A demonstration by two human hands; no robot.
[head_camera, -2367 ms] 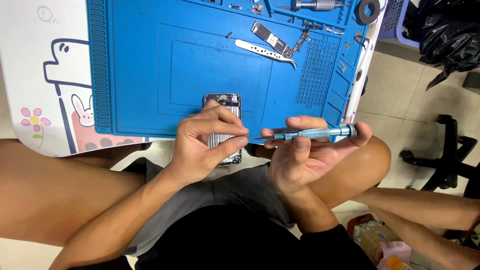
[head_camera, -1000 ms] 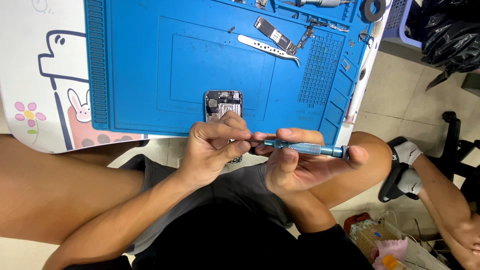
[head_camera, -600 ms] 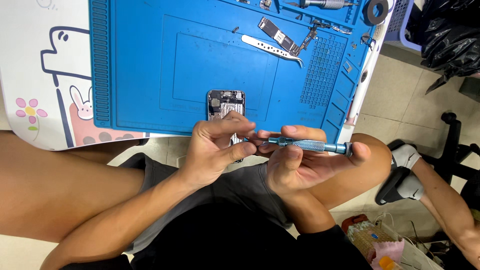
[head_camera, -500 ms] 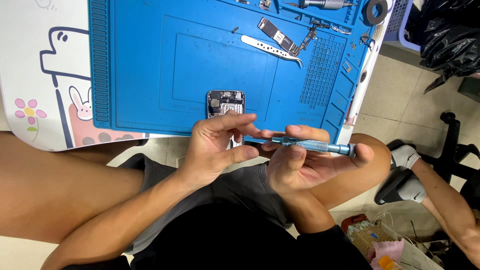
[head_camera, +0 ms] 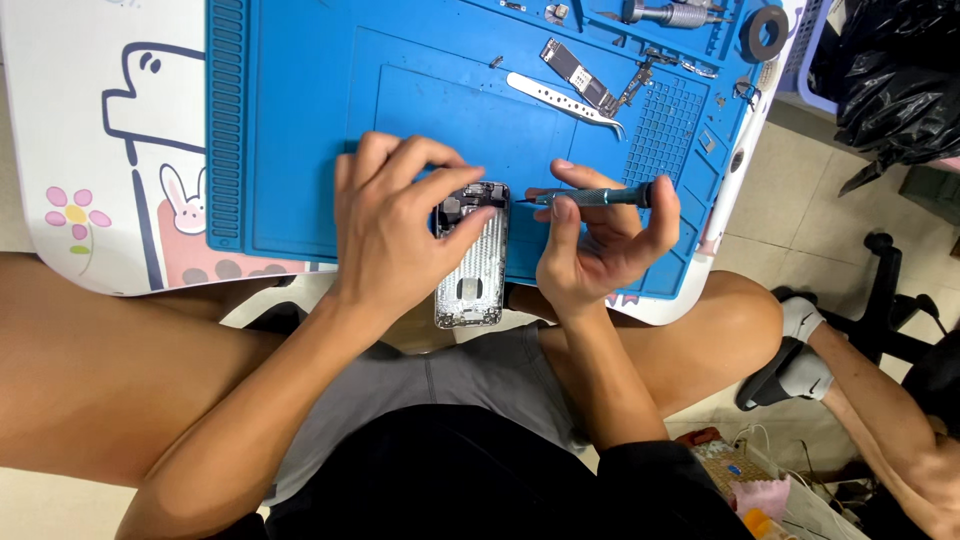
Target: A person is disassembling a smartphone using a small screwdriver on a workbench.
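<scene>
An opened phone body (head_camera: 470, 265) with bare metal inside lies half over the near edge of the blue work mat (head_camera: 300, 130). My left hand (head_camera: 385, 230) covers its left side, fingers curled over the top end. My right hand (head_camera: 605, 240) grips a blue-handled screwdriver (head_camera: 590, 197) held level, its tip pointing left and close to the phone's top right corner.
Metal tweezers (head_camera: 562, 100), a small circuit board (head_camera: 574, 72), a dark ring (head_camera: 764, 32) and several tiny parts lie at the far right of the mat. The mat rests on a white cartoon-printed table (head_camera: 90, 160). Another person's leg (head_camera: 860, 370) is at the right.
Both hands have moved up over the mat with the phone. The left hand now spreads over the phone's top, and the screwdriver tip has come near its top right corner.
</scene>
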